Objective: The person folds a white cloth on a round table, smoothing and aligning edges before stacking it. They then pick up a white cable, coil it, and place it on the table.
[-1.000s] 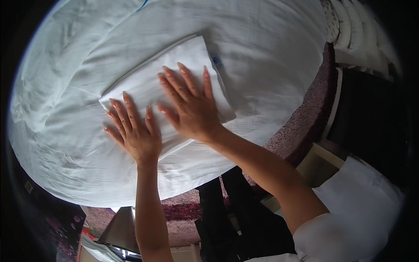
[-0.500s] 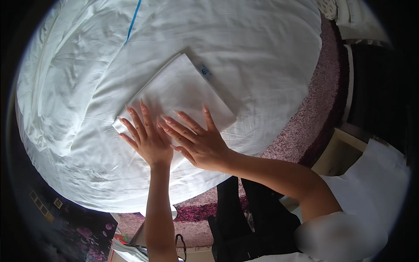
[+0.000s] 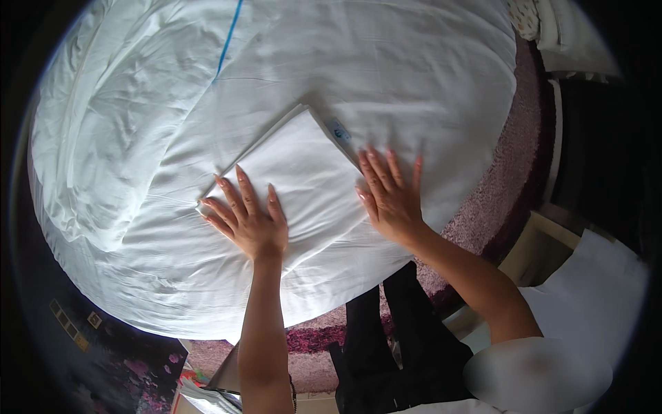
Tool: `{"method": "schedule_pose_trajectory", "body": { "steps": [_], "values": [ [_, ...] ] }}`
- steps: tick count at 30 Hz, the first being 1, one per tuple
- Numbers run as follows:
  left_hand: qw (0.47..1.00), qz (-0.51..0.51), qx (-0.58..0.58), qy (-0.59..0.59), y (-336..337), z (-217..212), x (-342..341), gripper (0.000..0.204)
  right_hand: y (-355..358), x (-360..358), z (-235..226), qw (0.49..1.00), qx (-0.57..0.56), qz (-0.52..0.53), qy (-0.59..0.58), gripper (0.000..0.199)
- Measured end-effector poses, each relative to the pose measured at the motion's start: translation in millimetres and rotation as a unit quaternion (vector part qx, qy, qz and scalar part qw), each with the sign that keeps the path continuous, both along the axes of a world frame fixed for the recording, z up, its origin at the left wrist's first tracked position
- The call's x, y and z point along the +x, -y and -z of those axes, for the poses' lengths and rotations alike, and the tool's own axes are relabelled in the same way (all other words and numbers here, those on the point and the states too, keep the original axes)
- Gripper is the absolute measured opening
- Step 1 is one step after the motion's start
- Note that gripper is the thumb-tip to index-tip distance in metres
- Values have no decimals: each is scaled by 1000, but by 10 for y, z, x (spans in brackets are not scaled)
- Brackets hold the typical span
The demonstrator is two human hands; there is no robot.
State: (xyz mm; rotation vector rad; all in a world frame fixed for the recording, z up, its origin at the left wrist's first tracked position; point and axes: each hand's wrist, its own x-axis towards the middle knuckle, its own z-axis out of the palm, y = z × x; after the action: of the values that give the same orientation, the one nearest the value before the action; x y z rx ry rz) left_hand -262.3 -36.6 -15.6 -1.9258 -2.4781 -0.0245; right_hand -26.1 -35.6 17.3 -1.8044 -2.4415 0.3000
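A folded white cloth [image 3: 310, 165] lies flat on the white bed sheet [image 3: 427, 90], turned so that one corner points away from me. Its layers show along the far left edge, and a small label with a blue print [image 3: 339, 130] sticks out at the far right edge. My left hand [image 3: 252, 224] rests with fingers spread on the cloth's left corner. Just at the cloth's right corner, my right hand [image 3: 393, 196] lies flat, mostly on the sheet, fingers apart. Neither hand grips anything.
A crumpled white cover [image 3: 103, 138] takes up the bed's left side, with a blue strip [image 3: 229, 41] at its far edge. Past the bed's right edge is a purple-pink carpet [image 3: 476, 200]. An open wooden drawer or box [image 3: 538, 248] stands at the right.
My right hand has slid from the middle of the cloth to its right corner, away from my left hand. The view has shifted a little. The cloth looks smoother.
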Motion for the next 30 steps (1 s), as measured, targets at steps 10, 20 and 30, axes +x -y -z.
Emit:
{"method": "schedule_pose_trajectory", "body": {
  "steps": [10, 20, 30],
  "values": [
    [999, 2, 12, 37, -24, 14, -2, 65, -954, -878, 109, 989, 52, -120, -70, 58],
    [996, -7, -35, 81, -46, -140, -20, 67, -1042, -700, 206, 994, 84, -66, 28, 60],
    [990, -127, 44, 42, 91, -475, -188, 71, -1043, -639, 85, 989, 124, -65, 39, 60]
  ]
}}
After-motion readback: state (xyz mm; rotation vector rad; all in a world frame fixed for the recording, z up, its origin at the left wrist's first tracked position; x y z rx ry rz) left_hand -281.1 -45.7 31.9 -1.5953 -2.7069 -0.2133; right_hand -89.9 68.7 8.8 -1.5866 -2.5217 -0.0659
